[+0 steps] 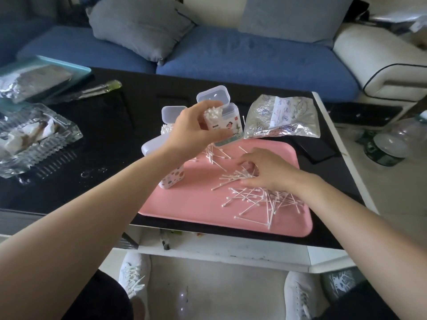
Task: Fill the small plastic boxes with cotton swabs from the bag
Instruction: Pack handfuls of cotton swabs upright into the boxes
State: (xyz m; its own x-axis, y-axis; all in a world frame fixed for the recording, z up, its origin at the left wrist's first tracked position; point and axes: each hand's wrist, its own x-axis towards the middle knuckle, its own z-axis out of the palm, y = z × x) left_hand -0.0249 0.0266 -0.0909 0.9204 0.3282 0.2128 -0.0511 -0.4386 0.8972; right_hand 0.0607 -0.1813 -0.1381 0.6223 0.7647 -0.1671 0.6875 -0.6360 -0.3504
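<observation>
The left hand (196,132) reaches across the pink tray (203,213) and grips a small plastic box (227,130) from the side, fingers curled round its upper part, holding it tilted at the tray's far edge. The box is a translucent white upright case with a printed label of pale green and a small figure. Its hinged lid (213,94) stands flipped up, and white swab tips are packed tight at its mouth.

The right hand (265,172) lies palm down on the tray. Its bent fingers and thumb close on a small bunch from the loose cotton swabs (251,199). These are thin white sticks with white tips, scattered crosswise over the tray's right half, with a few more lying near the held box.

Two other boxes stand to the left. The second box (166,128) is just behind the left hand, lid up and full of swab tips. The dotted box (172,180) is shut, with coloured spots on its label, and stands at the tray's left edge under the left forearm.

The bag (282,116), crinkled clear plastic with printed marks, lies flat on the black table (104,139) just beyond the tray's far right corner. A glass ashtray (34,144) sits well apart at the left. A blue sofa (242,56) with a grey cushion (138,26) stands behind the table.
</observation>
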